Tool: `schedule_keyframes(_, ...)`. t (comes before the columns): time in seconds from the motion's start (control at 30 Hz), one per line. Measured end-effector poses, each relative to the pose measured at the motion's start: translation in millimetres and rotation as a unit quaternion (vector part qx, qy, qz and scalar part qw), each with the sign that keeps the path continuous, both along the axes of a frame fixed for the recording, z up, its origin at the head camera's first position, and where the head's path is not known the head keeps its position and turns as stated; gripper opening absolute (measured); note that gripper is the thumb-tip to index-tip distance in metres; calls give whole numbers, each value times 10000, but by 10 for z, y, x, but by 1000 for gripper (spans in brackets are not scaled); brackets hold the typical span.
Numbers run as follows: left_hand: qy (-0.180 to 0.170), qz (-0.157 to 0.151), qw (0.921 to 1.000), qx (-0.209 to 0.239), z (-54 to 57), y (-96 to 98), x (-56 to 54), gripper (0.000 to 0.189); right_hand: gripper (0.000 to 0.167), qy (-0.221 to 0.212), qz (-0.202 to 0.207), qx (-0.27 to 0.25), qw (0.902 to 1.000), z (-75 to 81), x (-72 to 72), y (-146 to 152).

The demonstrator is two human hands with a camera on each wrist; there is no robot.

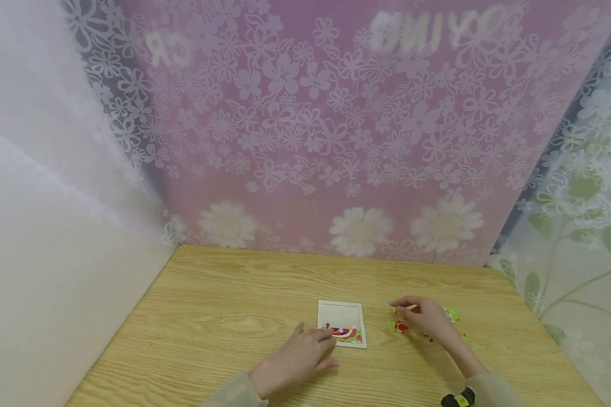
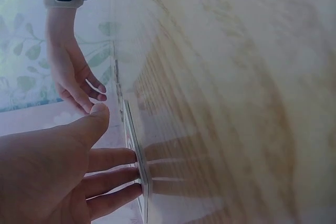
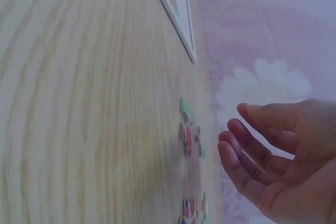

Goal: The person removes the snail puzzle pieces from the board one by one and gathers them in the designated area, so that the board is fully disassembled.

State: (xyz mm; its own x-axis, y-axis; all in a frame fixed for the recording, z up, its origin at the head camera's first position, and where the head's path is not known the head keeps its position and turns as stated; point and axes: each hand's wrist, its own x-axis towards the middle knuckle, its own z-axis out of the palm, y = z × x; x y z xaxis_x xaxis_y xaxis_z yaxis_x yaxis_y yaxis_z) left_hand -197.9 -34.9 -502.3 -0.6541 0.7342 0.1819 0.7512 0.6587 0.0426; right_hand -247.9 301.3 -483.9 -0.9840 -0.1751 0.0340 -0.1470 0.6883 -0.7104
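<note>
A white-framed puzzle board (image 1: pixel 340 311) lies on the table, its lower part filled with red, blue and green pieces (image 1: pixel 347 333). My left hand (image 1: pixel 300 353) rests its straight fingertips on the board's near left edge; the left wrist view shows these fingers (image 2: pixel 113 176) at the frame. Farther right, my right hand (image 1: pixel 427 317) hovers over loose puzzle pieces, thumb and fingers bent with a gap between them. A small purple and green piece (image 1: pixel 391 306) is right at its fingertips, and a red and green piece (image 1: pixel 399 327) lies just below. Nothing shows between the fingers in the right wrist view.
More loose pieces (image 1: pixel 452 314) lie right of the right hand, partly hidden by it. The wooden table (image 1: pixel 224 299) meets a pink flowered backdrop (image 1: pixel 305 141) at the back, with a pale wall at the left and a flowered sheet at the right.
</note>
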Motion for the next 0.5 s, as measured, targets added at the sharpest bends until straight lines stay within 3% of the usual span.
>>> schedule_keyframes(0.5, -301, 50, 9994, 153, 51, 34, -71, 40, 28, 314, 485, -532, 9969, 79, -13, -332)
